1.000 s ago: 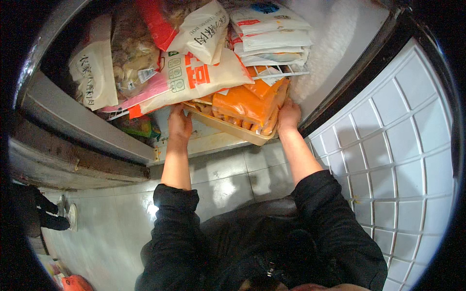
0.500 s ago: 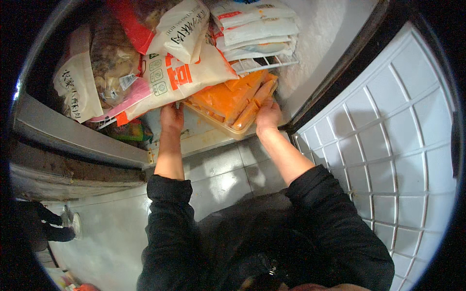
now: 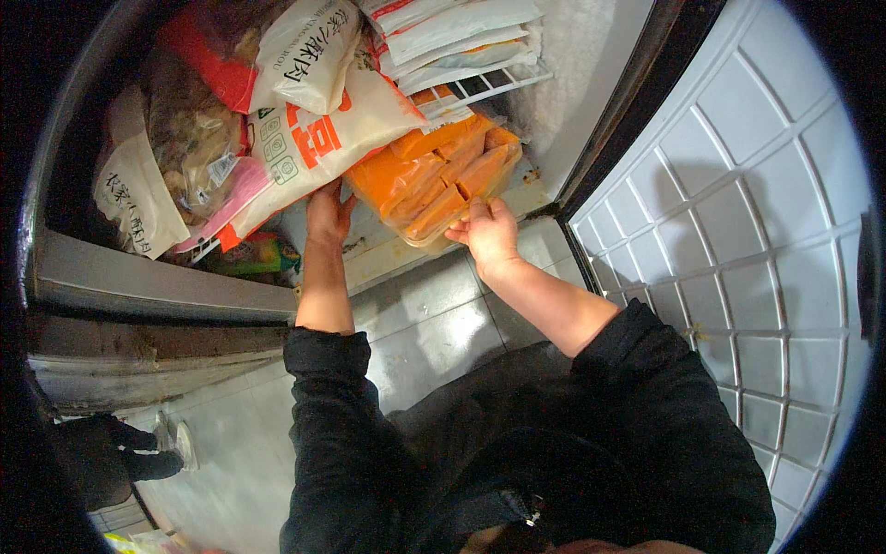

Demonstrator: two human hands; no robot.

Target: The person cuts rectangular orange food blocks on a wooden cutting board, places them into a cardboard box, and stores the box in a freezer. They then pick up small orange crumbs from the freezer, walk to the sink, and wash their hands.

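A clear plastic container [image 3: 426,244] packed with orange, block-like packets [image 3: 434,175] sits tilted at the front of the freezer, beneath the lower shelf's edge. My right hand [image 3: 491,233] pinches its front right rim between thumb and fingers. At the container's left side is my left hand [image 3: 328,217], thumb apart from the fingers. Those fingertips are partly hidden under a large cream and red bag [image 3: 318,138], so whether they touch the container is unclear.
White flat packets [image 3: 457,42] are stacked on a wire shelf [image 3: 489,88]. Cream bags [image 3: 309,55] of frozen food crowd the left. A white door with a wire grid [image 3: 738,240] stands open at right. Another person's shoe [image 3: 186,445] shows at lower left.
My right hand has moved from the container's right side to its front rim. The container has turned a little and sits farther left in the picture; the whole view has shifted too.
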